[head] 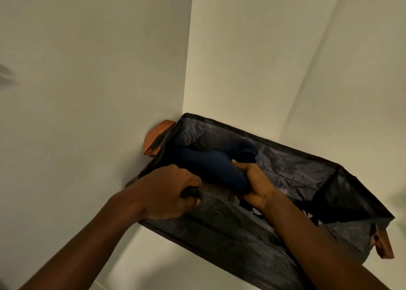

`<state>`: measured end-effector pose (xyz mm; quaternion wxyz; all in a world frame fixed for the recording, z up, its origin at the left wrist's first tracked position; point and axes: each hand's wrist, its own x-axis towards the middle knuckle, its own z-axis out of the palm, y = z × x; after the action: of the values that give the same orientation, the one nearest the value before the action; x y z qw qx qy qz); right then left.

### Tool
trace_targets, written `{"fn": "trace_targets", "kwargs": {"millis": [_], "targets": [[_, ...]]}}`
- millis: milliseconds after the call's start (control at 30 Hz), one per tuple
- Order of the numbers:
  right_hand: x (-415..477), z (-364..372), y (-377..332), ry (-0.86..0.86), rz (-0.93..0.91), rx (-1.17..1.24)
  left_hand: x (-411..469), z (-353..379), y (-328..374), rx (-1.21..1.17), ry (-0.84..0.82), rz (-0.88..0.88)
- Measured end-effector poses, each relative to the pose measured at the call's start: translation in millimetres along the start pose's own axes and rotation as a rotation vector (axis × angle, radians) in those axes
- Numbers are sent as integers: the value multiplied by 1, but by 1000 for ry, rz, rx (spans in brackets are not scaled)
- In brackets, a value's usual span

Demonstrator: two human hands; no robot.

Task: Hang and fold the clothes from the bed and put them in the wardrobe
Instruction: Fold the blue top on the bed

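– Both forearms come in from six o'clock, and past them my left hand (169, 193) has its fingers curled tight round a dark roll of cloth at the near rim of the black fabric box (296, 166). Whether that roll is a handle or just bunched rim, I cannot tell.

– And the right?

– My right hand (254, 184) is inside the box, thumb and fingers pinching the folded navy garment (211, 164). The garment lies toward the box's nine o'clock end, against the wall nearest the orange tag (157, 136) at ten o'clock.

– So what worries you?

– Soft walls, mostly. The box sits in the corner of the white wardrobe shelf (167, 259) and looks skewed, its four o'clock corner with the second tag (382, 245) swung toward me. How much of its base rests on the shelf is hidden. If I pull harder with the left hand, I judge the box could slide off and spill.

– Anything about the garment itself?

– Yes. I hold it at one end only. Pushing it down that way could roll the fold open, so it would end up crumpled, not flat.

– And the rim?

– Squeezed like this it sags inward, and may catch the cloth as my hand comes out.
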<state>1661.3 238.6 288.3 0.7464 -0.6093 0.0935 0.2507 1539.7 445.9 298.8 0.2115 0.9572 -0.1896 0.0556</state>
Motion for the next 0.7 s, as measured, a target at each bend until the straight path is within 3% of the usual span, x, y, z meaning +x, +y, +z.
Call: {"fn": "trace_targets", "kwargs": {"millis": [67,133,200,267,333,400,433,533,633,700], "targets": [[6,-11,5,27,21,-157,-1,-2,2,4,-2,-10],[10,-26,11,129,-70,-503,-3,-4,3,62,-4,-17],[13,-32,17,317,-294,-971,-6,-5,3,125,-25,-29],[9,-22,15,465,-695,-1237,-8,-4,1,170,-45,-36],[6,7,9,209,-960,-1268,-10,-5,-1,214,-23,-36],[11,45,5,-97,-904,-1571,-12,-7,-2,252,18,-26],[14,64,5,-153,-889,-1813,-14,-8,-3,265,36,-19],[28,108,7,-128,-942,-2208,-18,-11,-4,317,59,-14],[32,124,2,-99,-940,-2240,-20,-11,-7,328,69,-45],[26,122,-4,-46,-1042,-2141,-24,-11,-5,335,82,-53]]}}
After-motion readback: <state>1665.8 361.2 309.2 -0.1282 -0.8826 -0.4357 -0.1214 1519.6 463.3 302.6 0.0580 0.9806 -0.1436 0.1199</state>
